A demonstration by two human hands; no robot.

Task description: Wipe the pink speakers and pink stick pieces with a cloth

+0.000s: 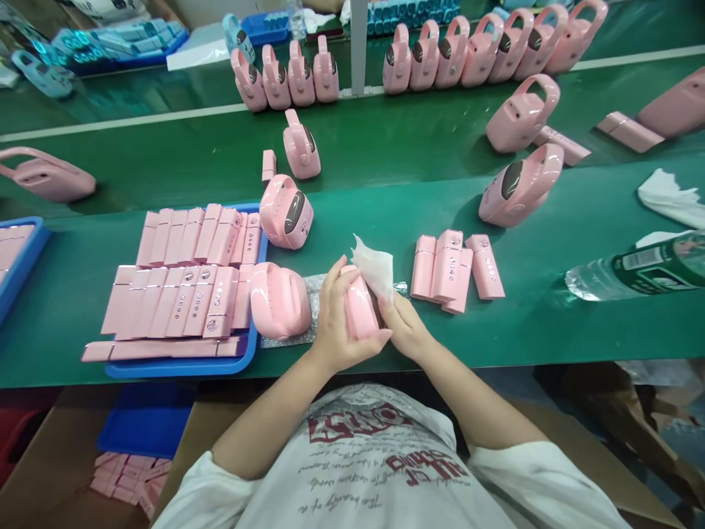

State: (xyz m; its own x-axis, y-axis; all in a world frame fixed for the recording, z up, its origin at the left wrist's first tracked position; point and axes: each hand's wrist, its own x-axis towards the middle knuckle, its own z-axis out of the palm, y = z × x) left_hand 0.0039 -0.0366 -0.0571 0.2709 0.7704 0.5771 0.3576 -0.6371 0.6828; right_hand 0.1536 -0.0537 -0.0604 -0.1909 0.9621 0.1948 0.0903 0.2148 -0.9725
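My left hand (333, 319) is wrapped around a pink plastic device (359, 312), its thumb along the near side. A dark panel shows on the device's right side, partly covered. In my right hand (406, 328) is a white tissue (377, 270), pinched by the fingers and lying against the device. Under my left hand is a strip of bubble wrap (315, 294). Left of it stands another pink device with a loop handle (280, 303), and behind that a similar handled device with a dark oval window (286, 213).
A blue tray (181, 367) at left holds rows of pink oblong pieces. Several more pink pieces (449, 264) lie right of my hands. A plastic bottle (639, 272) lies far right. Pink handled devices (479, 51) line the back ledge beside a metal post (358, 51).
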